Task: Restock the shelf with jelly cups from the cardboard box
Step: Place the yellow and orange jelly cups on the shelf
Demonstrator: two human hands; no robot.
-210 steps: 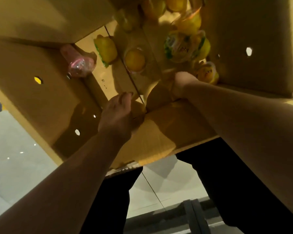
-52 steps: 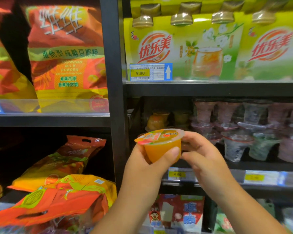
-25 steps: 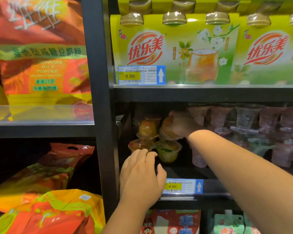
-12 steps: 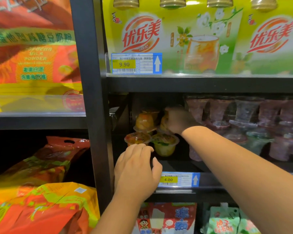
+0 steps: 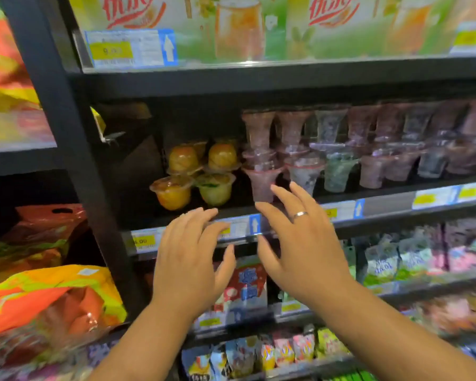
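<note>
Shop shelf (image 5: 390, 202), black and flat-edged, carries round clear plastic jelly cups (image 5: 173, 192); left hand (image 5: 187, 259) and right hand (image 5: 300, 243) hover empty, fingers spread wide.

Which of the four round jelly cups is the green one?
The lower right jelly cup, standing upright in the bottom row; it alone looks green, not orange.

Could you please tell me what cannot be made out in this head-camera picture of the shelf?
Head view only:
Cardboard box: outside the frame.
Price label below the jelly cups: blurred, and the left hand covers its middle.
Rows behind the front jelly cups: hidden by them and by shadow, so no count.
Upper price label: digits smeared by motion blur.
Packets along the bottom edge: print too small and blurred.
</note>
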